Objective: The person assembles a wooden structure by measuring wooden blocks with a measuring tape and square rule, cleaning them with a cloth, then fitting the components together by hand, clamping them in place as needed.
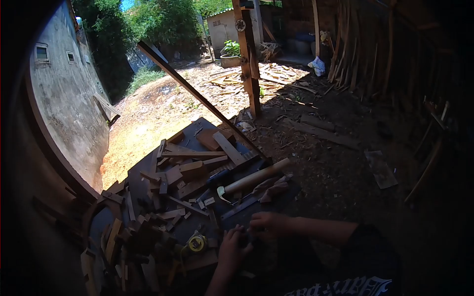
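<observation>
My left hand (234, 249) and my right hand (268, 225) are close together at the near edge of the cluttered work table. Both look closed around something small and dark between them, too shaded to name. Just left of my left hand lies a yellow tape measure (196, 242). Beyond my right hand are a flat metal ruler (239, 208) and a crumpled cloth-like piece (274, 189). A hammer-like tool (256, 176) with a thick pale handle and curved metal head lies behind them.
Wood blocks (193, 170) and offcuts crowd the table's left and far parts. A long wooden bar (197, 98) slants up past the far edge. Behind stands a wooden post (248, 64). Wood scraps cover the ground; a grey wall (66, 93) rises at left.
</observation>
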A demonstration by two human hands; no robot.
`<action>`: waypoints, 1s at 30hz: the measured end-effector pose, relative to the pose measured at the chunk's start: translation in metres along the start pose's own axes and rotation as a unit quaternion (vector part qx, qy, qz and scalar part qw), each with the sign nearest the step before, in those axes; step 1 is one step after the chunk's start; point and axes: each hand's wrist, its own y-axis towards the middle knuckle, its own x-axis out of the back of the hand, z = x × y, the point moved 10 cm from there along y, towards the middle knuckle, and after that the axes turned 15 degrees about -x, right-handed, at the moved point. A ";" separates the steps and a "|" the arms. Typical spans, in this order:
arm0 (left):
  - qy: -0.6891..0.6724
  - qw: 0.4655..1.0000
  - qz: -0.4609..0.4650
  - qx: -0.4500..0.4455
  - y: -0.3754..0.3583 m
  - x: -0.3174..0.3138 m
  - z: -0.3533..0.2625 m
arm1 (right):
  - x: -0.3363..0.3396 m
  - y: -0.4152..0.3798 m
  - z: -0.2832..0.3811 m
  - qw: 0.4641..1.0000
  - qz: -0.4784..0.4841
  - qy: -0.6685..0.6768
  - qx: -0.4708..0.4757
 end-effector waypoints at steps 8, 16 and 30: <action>0.007 1.000 -0.002 0.002 0.001 -0.001 0.003 | -0.003 0.004 -0.006 1.000 -0.013 0.000 0.006; 0.006 1.000 0.001 0.000 -0.002 -0.001 0.002 | 0.016 0.006 -0.011 0.988 -0.147 -0.052 0.017; 0.001 1.000 -0.004 -0.001 -0.001 -0.003 0.006 | 0.015 0.012 -0.035 0.994 -0.102 -0.028 0.012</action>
